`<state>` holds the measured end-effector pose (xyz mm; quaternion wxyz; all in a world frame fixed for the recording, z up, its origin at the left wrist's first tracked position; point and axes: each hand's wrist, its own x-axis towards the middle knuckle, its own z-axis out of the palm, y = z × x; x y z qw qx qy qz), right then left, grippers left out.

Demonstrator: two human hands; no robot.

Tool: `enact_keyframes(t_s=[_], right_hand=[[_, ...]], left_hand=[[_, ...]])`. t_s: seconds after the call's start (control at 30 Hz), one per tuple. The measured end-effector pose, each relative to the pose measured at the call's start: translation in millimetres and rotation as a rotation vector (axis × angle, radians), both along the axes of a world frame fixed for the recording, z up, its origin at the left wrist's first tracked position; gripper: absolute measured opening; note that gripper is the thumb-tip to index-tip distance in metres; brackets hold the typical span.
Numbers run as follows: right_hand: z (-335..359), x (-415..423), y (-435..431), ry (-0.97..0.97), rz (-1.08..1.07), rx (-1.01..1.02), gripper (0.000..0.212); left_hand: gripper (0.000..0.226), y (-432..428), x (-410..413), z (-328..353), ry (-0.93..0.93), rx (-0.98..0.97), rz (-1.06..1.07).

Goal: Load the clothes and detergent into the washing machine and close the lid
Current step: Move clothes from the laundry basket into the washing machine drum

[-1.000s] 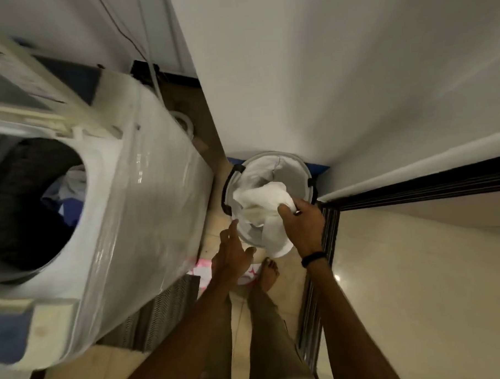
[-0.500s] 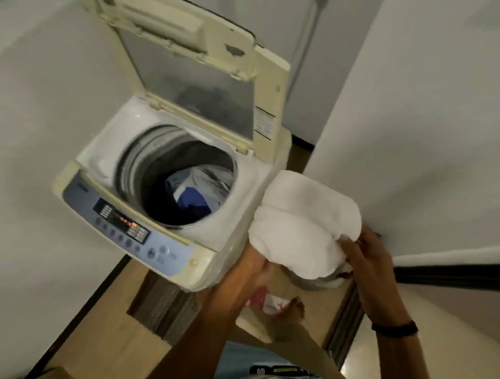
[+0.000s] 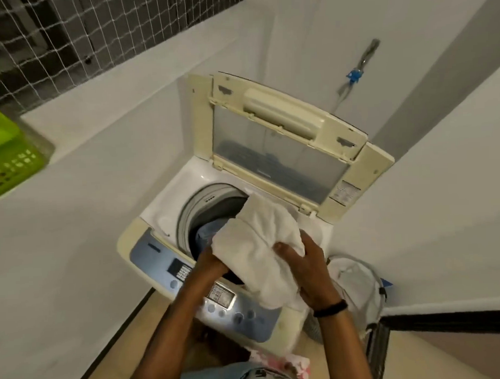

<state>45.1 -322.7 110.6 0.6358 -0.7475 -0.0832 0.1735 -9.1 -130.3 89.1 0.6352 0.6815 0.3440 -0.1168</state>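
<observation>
Fabric from the bunched white towel, gripped by the left hand and right hand above the washing machine's drum, hangs over the control panel and may slip outside the rim.

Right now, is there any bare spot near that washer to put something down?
Yes: the white ledge between the green basket and the open lid, and the washer's deck left of the drum, bordered by the control panel. The drum mouth is crowded: the left hand and right hand hold a white towel over it.
</observation>
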Motion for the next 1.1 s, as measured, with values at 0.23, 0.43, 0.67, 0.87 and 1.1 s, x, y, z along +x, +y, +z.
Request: enact_keyframes(t_s=[0.23, 0.43, 0.67, 0.87, 1.1], right_hand=[[10, 7, 69, -0.306, -0.148, -0.310, 0.050], [7, 16, 86, -0.424, -0.191, -0.257, 0.047], [-11, 27, 89, -0.282, -0.185, -0.191, 0.055], [-21, 45, 91, -0.126, -0.148, -0.203, 0.066], [-117, 51, 100, 0.210, -0.021, -0.888, 0.077]], left_hand=[[0.042, 48, 1, 2, -0.195, -0.298, 0.131], [0.052, 35, 15, 21, -0.249, -0.391, 0.220], [0.055, 47, 23, 19, -0.203, -0.618, 0.263], [0.033, 61, 46, 10, -0.121, -0.546, 0.176], [0.062, 97, 71, -63, 0.237, -0.121, -0.048]])
